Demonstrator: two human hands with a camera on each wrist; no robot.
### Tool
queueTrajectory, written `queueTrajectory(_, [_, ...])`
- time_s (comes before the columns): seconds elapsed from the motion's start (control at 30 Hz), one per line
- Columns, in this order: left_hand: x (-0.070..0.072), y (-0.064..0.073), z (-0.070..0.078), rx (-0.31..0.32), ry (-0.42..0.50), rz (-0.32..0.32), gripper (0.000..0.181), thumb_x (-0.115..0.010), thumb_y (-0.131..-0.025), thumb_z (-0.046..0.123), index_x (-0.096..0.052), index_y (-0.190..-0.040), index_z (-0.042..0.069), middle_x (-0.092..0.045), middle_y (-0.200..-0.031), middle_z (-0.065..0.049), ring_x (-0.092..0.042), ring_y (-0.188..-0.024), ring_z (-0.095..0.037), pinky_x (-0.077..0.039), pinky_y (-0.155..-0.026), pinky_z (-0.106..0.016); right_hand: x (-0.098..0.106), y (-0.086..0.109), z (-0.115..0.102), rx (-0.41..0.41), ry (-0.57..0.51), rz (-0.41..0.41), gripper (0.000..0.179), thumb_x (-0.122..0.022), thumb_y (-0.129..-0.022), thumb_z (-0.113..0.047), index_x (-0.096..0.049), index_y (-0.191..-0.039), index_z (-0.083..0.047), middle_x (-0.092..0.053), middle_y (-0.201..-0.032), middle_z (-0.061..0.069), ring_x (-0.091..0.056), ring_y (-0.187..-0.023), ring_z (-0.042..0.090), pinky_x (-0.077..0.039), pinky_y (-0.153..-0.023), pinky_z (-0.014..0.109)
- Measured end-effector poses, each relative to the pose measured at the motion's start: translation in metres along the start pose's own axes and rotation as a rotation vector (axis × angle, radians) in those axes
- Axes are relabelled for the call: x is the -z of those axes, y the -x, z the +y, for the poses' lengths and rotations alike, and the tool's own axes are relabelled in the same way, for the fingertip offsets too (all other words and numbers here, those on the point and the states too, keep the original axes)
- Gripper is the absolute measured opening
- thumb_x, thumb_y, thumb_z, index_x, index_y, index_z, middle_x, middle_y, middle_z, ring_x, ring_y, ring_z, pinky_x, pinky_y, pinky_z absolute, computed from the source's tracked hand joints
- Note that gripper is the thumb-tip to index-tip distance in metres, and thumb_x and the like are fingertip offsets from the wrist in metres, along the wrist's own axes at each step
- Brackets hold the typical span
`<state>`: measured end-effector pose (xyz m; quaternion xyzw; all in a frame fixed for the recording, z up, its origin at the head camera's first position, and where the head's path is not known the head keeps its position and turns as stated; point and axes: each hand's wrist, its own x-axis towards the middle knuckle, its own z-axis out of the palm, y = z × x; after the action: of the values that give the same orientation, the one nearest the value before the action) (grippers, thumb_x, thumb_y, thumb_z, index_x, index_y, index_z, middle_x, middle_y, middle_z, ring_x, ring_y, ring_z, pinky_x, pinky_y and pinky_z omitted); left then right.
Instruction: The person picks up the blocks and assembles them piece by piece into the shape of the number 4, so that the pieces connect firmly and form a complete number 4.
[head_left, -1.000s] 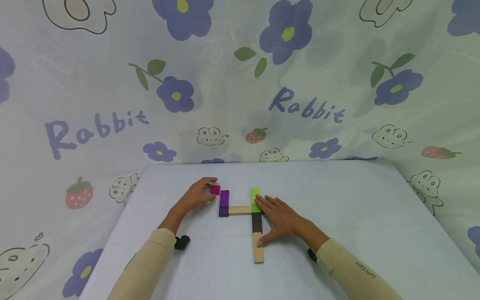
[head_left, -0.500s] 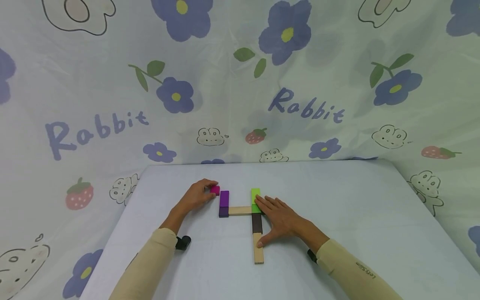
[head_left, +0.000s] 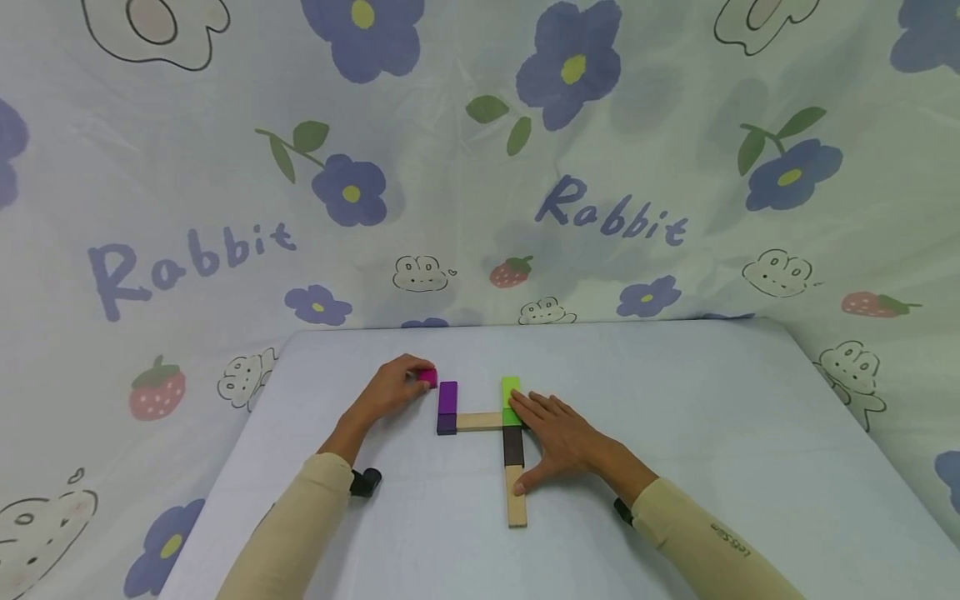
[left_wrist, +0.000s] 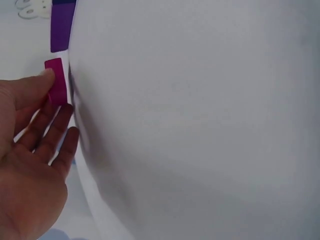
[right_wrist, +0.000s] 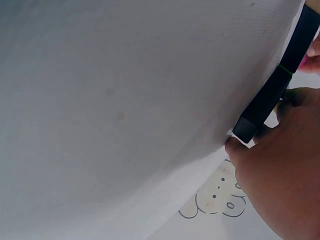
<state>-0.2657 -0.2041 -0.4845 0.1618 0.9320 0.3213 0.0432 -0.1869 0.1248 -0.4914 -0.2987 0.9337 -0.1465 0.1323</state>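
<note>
My left hand (head_left: 392, 388) pinches a small magenta block (head_left: 427, 378) between thumb and fingers, just left of the purple block (head_left: 447, 397). In the left wrist view the magenta block (left_wrist: 59, 85) is apart from the purple one. A dark purple block (head_left: 446, 425) adjoins the purple block's near end. From there a pale wooden block (head_left: 480, 422) runs right to the green blocks (head_left: 511, 392). Below these lie a dark brown block (head_left: 513, 446) and another wooden block (head_left: 517, 507). My right hand (head_left: 566, 442) rests with fingertips on green and thumb on wood, partly covering a dark block (right_wrist: 262, 107).
The blocks lie on a white-covered table (head_left: 675, 375). A patterned cloth (head_left: 465, 200) with flowers and rabbits hangs behind it and at both sides. Black wrist cameras sit under both sleeves, the left camera (head_left: 366, 482) being plainer to see.
My left hand has shifted slightly left with the magenta block, and its fingers have closed further over it. The right hand and the laid blocks have stayed put.
</note>
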Motion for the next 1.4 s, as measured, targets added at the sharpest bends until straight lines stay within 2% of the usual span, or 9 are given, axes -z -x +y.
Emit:
queueTrajectory(0.27, [0.004,-0.006,0.002,0.097,0.07,0.0,0.035,-0.068,-0.096,0.008,-0.064,-0.131,0.003,-0.062,-0.125,-0.015,-0.058,-0.118,-0.033,-0.048,-0.103,-0.048,0.0,0.0,0.0,-0.001,0.001,-0.001,0.136,-0.073,-0.061,-0.086,-0.017,-0.164,-0.016,-0.014,-0.169,0.0,-0.015,-0.154,0.029,-0.013,-0.123,0.05])
queueTrajectory(0.4, [0.004,-0.011,0.006,0.092,0.07,0.003,0.035,-0.069,-0.096,0.008,-0.064,-0.13,0.002,-0.063,-0.124,-0.016,-0.058,-0.117,-0.034,-0.049,-0.101,-0.048,0.0,0.0,0.001,0.011,0.004,0.001,0.135,-0.072,-0.062,-0.085,-0.017,-0.164,-0.015,-0.014,-0.169,0.0,-0.015,-0.154,0.029,-0.013,-0.122,0.051])
queueTrajectory(0.67, [0.001,-0.02,0.016,0.038,0.059,0.0,0.034,-0.07,-0.095,0.007,-0.065,-0.128,0.001,-0.064,-0.123,-0.015,-0.058,-0.116,-0.032,-0.05,-0.101,-0.047,-0.001,0.0,0.001,0.01,0.02,-0.005,0.136,-0.072,-0.062,-0.086,-0.016,-0.164,-0.016,-0.013,-0.169,-0.001,-0.014,-0.154,0.028,-0.012,-0.123,0.05])
queueTrajectory(0.87, [-0.002,-0.023,0.022,0.054,0.083,-0.021,0.035,-0.069,-0.095,0.007,-0.065,-0.129,0.002,-0.063,-0.124,-0.014,-0.058,-0.118,-0.033,-0.049,-0.101,-0.047,-0.002,-0.001,0.002,0.004,0.024,-0.001,0.136,-0.071,-0.061,-0.087,-0.017,-0.164,-0.016,-0.014,-0.169,-0.001,-0.015,-0.154,0.027,-0.013,-0.122,0.051])
queueTrajectory(1.17, [-0.008,-0.026,0.023,0.027,0.074,-0.026,0.033,-0.069,-0.095,0.006,-0.065,-0.128,0.001,-0.063,-0.123,-0.015,-0.058,-0.116,-0.033,-0.051,-0.098,-0.046,-0.001,0.0,0.002,0.014,0.019,0.006,0.136,-0.073,-0.062,-0.085,-0.018,-0.163,-0.015,-0.015,-0.169,0.0,-0.015,-0.154,0.028,-0.013,-0.122,0.051])
queueTrajectory(1.4, [-0.011,-0.024,0.024,0.04,0.076,-0.042,0.032,-0.069,-0.095,0.007,-0.066,-0.127,0.003,-0.063,-0.125,-0.014,-0.059,-0.116,-0.032,-0.051,-0.098,-0.046,-0.002,0.0,0.003,0.014,0.008,0.001,0.136,-0.072,-0.062,-0.086,-0.017,-0.164,-0.015,-0.014,-0.169,0.0,-0.014,-0.154,0.028,-0.012,-0.122,0.051])
